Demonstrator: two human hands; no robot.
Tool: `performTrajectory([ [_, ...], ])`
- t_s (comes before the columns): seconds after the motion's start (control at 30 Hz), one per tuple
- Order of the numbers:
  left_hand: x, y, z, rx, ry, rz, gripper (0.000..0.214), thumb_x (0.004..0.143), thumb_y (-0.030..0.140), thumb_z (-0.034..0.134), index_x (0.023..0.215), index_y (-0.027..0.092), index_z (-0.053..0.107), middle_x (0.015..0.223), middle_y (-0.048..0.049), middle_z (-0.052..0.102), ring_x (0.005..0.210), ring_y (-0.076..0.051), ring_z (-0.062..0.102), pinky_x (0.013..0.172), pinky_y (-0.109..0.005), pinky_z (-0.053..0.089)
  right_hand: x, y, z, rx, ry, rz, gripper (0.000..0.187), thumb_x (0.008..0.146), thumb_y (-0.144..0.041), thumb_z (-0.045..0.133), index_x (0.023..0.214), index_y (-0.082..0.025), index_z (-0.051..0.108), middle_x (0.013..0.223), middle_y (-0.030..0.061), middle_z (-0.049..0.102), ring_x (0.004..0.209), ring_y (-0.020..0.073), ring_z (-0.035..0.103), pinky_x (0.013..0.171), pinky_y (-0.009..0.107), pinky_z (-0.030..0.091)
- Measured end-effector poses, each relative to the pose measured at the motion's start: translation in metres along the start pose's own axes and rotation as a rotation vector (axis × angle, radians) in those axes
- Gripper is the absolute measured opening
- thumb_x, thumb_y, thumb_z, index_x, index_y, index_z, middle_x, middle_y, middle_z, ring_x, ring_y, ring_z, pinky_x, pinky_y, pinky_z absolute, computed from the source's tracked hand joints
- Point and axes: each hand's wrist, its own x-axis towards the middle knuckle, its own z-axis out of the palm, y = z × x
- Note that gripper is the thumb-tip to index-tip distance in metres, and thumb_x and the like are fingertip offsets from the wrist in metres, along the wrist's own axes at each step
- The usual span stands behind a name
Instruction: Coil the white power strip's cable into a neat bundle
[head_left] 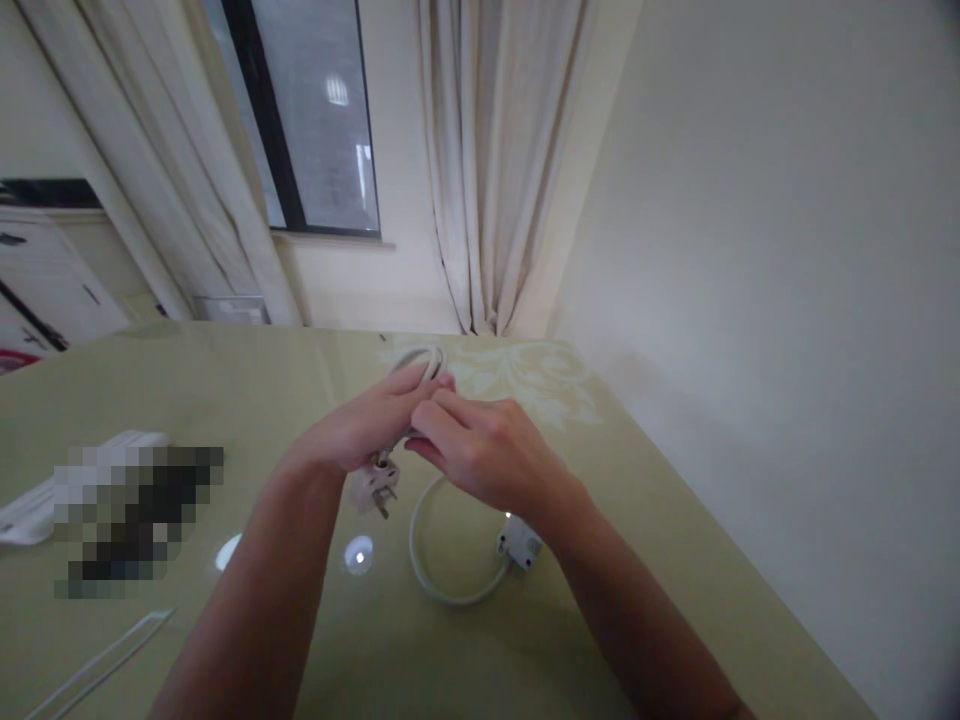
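Observation:
A coiled white power cord [433, 357] is wrapped about the fingers of my left hand [375, 415], which is closed around it. Just below that hand hangs the cord's white plug [376, 487], its metal pins pointing down and to the right. My right hand [487, 445] meets the left one, fingers pinched on the cord beside the loops. From there a length of cord curves down over the table to a white block [519, 542], apparently part of a power strip, partly hidden by my right forearm.
The pale green glossy table [300, 640] reaches to a wall [787, 300] on the right. At left lie a white elongated object [30, 515], a pixelated dark patch and a thin white loop [112, 655]. Curtains [495, 170] and a window [315, 120] stand behind.

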Motion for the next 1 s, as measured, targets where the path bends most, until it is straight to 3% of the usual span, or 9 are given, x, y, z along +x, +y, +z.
performTrajectory([
  [0.17, 0.001, -0.001, 0.002, 0.122, 0.055, -0.054, 0.026, 0.088, 0.039, 0.066, 0.074, 0.018, 0.057, 0.061, 0.002, 0.055, 0.051, -0.011, 0.05, 0.043, -0.019, 0.039, 0.002, 0.012, 0.002, 0.103, 0.122, 0.11, 0.032, 0.103, -0.05, 0.056, 0.114, -0.021, 0.064, 0.116, 0.0072, 0.065, 0.092, 0.0158, 0.064, 0.067, 0.024, 0.045],
  [0.33, 0.003, 0.008, -0.018, 0.05, 0.408, -0.04, 0.036, 0.095, 0.05, 0.058, 0.078, 0.02, 0.049, 0.051, 0.0063, 0.049, 0.035, -0.005, 0.033, 0.033, -0.016, 0.019, -0.005, 0.037, -0.005, 0.182, 0.291, 0.1, 0.034, 0.103, -0.049, 0.057, 0.114, -0.019, 0.067, 0.104, 0.0059, 0.069, 0.088, 0.0148, 0.065, 0.076, 0.025, 0.049],
  [0.43, -0.003, 0.012, -0.038, -0.105, 0.589, -0.003, 0.032, 0.093, 0.049, 0.063, 0.086, 0.023, 0.046, 0.051, 0.0082, 0.052, 0.032, -0.006, 0.036, 0.032, -0.016, 0.022, -0.011, 0.046, -0.015, 0.199, 0.407, 0.101, 0.031, 0.107, -0.041, 0.052, 0.123, -0.021, 0.07, 0.1, 0.0049, 0.07, 0.09, 0.014, 0.065, 0.081, 0.025, 0.05],
  [0.5, -0.006, 0.012, -0.044, -0.051, 0.596, 0.0, 0.032, 0.092, 0.049, 0.063, 0.086, 0.022, 0.048, 0.052, 0.0052, 0.057, 0.037, -0.009, 0.045, 0.035, -0.017, 0.03, -0.012, 0.045, -0.018, 0.168, 0.42, 0.113, 0.031, 0.109, -0.038, 0.049, 0.124, -0.023, 0.072, 0.096, 0.0037, 0.07, 0.086, 0.0128, 0.065, 0.078, 0.024, 0.049],
  [0.6, -0.007, 0.011, -0.037, 0.171, 0.491, 0.019, 0.034, 0.097, 0.049, 0.057, 0.081, 0.02, 0.053, 0.054, -0.0003, 0.061, 0.045, -0.011, 0.052, 0.041, -0.018, 0.036, -0.011, 0.038, -0.017, 0.083, 0.391, 0.136, 0.031, 0.108, -0.04, 0.05, 0.118, -0.026, 0.076, 0.089, 0.0023, 0.068, 0.081, 0.012, 0.063, 0.072, 0.023, 0.046],
  [0.73, -0.002, 0.008, -0.013, 0.259, 0.277, 0.024, 0.041, 0.1, 0.053, 0.052, 0.075, 0.02, 0.047, 0.052, 0.004, 0.048, 0.044, -0.008, 0.039, 0.041, -0.018, 0.03, -0.01, 0.037, -0.015, 0.061, 0.457, 0.192, 0.03, 0.107, -0.041, 0.053, 0.114, -0.024, 0.076, 0.09, 0.003, 0.069, 0.081, 0.0119, 0.063, 0.072, 0.022, 0.045],
  [0.8, -0.002, 0.005, -0.006, 0.197, 0.138, -0.012, 0.043, 0.1, 0.058, 0.05, 0.078, 0.02, 0.048, 0.052, 0.0069, 0.04, 0.044, -0.007, 0.031, 0.041, -0.017, 0.024, -0.012, 0.039, -0.017, 0.093, 0.518, 0.215, 0.028, 0.105, -0.041, 0.056, 0.11, -0.022, 0.076, 0.091, 0.0036, 0.07, 0.079, 0.0118, 0.062, 0.072, 0.023, 0.045],
  [0.93, -0.007, 0.003, -0.002, -0.143, -0.269, -0.084, 0.054, 0.1, 0.071, 0.035, 0.099, 0.022, 0.056, 0.05, 0.0104, 0.027, 0.041, -0.008, 0.016, 0.039, -0.019, 0.014, -0.015, 0.047, -0.021, 0.21, 0.653, 0.251, 0.028, 0.101, -0.044, 0.064, 0.097, -0.019, 0.076, 0.085, 0.0037, 0.07, 0.073, 0.0125, 0.06, 0.071, 0.025, 0.046],
  [1.0, -0.01, 0.007, 0.0, -0.299, -0.401, -0.061, 0.05, 0.099, 0.07, 0.041, 0.096, 0.022, 0.056, 0.047, 0.0112, 0.025, 0.038, -0.007, 0.013, 0.037, -0.019, 0.013, -0.014, 0.053, -0.019, 0.313, 0.673, 0.229, 0.03, 0.101, -0.045, 0.063, 0.095, -0.02, 0.077, 0.086, 0.0045, 0.07, 0.079, 0.0147, 0.062, 0.077, 0.027, 0.049],
])
